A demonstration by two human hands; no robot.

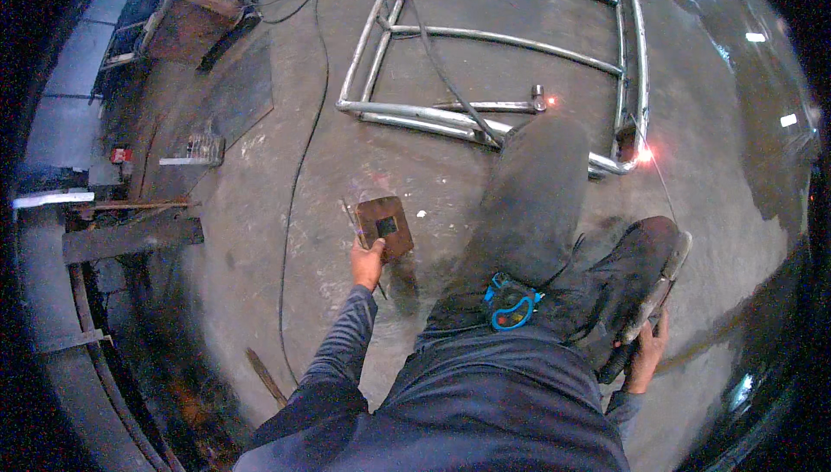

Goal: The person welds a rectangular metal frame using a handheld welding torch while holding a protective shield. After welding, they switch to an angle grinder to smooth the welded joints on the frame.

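My left hand [368, 263] grips a brown rectangular welding hand shield [394, 228] with a small dark window, held over the floor. Thin rods lie along the shield's left edge, by my fingers. Beside my bent right knee, my right hand [647, 355] is closed around what looks like a welding electrode holder [651, 295], worn and grey, with a black handle. A thin welding rod [660, 173] runs from its far end toward the corner of a metal tube frame [493, 36]. A bright reddish glow shows at that corner. My palm side is hidden.
A hammer [498, 107] lies inside the frame's near end, with a small glow by its head. A dark cable [299, 169] crosses the floor. At far left stand a rusty box-shaped machine [195, 9] and metal scraps. A blue-edged tool [512, 301] sits at my waist.
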